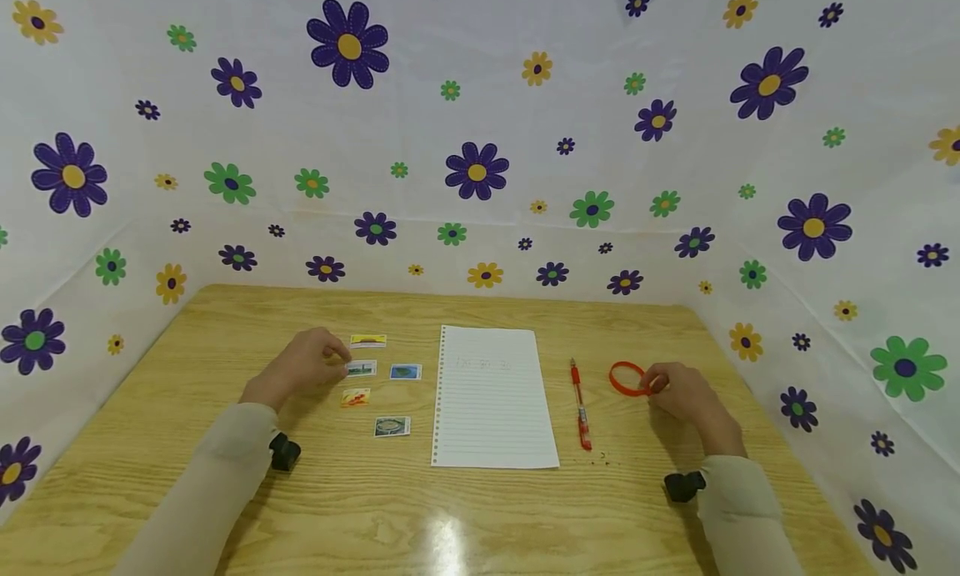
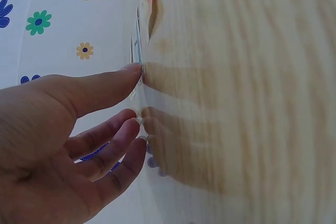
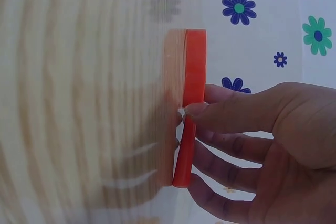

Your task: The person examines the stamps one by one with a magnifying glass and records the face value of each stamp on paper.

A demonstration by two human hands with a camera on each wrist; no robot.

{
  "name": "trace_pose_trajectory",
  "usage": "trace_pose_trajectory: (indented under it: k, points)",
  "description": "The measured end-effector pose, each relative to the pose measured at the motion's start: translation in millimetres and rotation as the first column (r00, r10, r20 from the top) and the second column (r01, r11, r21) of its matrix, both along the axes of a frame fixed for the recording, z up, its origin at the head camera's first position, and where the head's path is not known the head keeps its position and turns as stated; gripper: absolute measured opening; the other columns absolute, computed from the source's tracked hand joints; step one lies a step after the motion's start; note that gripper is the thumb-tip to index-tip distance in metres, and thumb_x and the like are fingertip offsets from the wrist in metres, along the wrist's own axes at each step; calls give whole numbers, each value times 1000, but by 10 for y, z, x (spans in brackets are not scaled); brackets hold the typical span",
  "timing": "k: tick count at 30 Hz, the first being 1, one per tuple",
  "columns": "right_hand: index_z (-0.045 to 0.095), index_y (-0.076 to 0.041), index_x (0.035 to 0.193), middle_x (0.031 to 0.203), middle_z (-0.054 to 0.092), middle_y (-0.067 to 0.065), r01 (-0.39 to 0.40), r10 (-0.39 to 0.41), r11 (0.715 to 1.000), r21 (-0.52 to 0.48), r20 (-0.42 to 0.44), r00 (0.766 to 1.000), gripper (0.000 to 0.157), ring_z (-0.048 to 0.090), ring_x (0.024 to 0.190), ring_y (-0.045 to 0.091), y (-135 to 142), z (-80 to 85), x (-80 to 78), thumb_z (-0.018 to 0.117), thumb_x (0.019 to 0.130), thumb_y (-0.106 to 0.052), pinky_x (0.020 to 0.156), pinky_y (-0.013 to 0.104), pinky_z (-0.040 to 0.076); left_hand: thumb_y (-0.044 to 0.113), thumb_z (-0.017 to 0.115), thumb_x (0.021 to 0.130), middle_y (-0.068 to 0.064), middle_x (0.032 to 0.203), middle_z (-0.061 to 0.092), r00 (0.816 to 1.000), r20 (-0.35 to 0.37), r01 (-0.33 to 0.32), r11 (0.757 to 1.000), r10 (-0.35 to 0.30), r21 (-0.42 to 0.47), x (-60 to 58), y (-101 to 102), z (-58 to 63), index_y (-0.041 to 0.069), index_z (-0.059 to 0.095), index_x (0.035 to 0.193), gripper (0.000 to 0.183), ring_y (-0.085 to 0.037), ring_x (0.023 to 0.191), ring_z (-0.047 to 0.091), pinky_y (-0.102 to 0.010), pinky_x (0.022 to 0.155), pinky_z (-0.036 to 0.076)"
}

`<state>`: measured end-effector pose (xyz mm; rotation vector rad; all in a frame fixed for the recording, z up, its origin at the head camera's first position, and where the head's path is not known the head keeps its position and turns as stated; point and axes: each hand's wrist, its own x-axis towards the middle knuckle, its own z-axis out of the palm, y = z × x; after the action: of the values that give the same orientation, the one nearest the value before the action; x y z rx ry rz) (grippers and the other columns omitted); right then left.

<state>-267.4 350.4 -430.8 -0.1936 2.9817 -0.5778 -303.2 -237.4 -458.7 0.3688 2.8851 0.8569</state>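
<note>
A red wristband (image 1: 624, 378) lies on the table, and my right hand (image 1: 681, 390) pinches its near right side. In the right wrist view, the thumb of the right hand (image 3: 273, 140) is on the inner side of the wristband (image 3: 195, 69), with fingers behind. On the left, my left hand (image 1: 303, 363) is at the edge of a stamp-like picture card (image 1: 363, 368) showing a pale scene. The left wrist view shows the thumb of the left hand (image 2: 58, 124) touching the card edge; its other fingertips rest on the table, apart from the thumb.
Around the left hand lie a yellow card (image 1: 368, 341), a blue card (image 1: 406, 372), an orange card (image 1: 356, 398) and a stadium card (image 1: 392, 427). Lined paper (image 1: 491, 418) with faint writing lies mid-table. A red pen (image 1: 580, 405) sits right of it, near small dark crumbs (image 1: 602, 457).
</note>
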Motion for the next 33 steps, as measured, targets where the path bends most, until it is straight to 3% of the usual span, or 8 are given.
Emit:
trace_pose_trajectory:
  k: [15,25,33]
  points:
    - [68,-4,92,89,71,16,-25,25,1000,5,-51,998,11,62,80,28,3,-67,-62,72,84,3,78,49,54,13,73,95,-23,135,62,999,43,-33,999,33,11,-22,4,9,9,79,109,16,-46,125,58,-63,107,48]
    - [67,-1,93,90,70,19,-70,63,994,-86,-87,994,12,62,80,26,-201,56,-98,71,85,5,69,35,50,15,73,95,-23,139,60,996,69,-55,998,55,1,-41,9,1,12,79,111,17,-44,127,56,-64,109,46]
    - [68,-2,94,89,70,17,-122,109,986,-111,-119,987,10,63,80,25,-450,122,-176,68,88,6,71,39,54,14,75,94,-23,138,60,996,74,-56,998,56,7,-27,32,41,11,79,110,17,-44,126,57,-64,109,46]
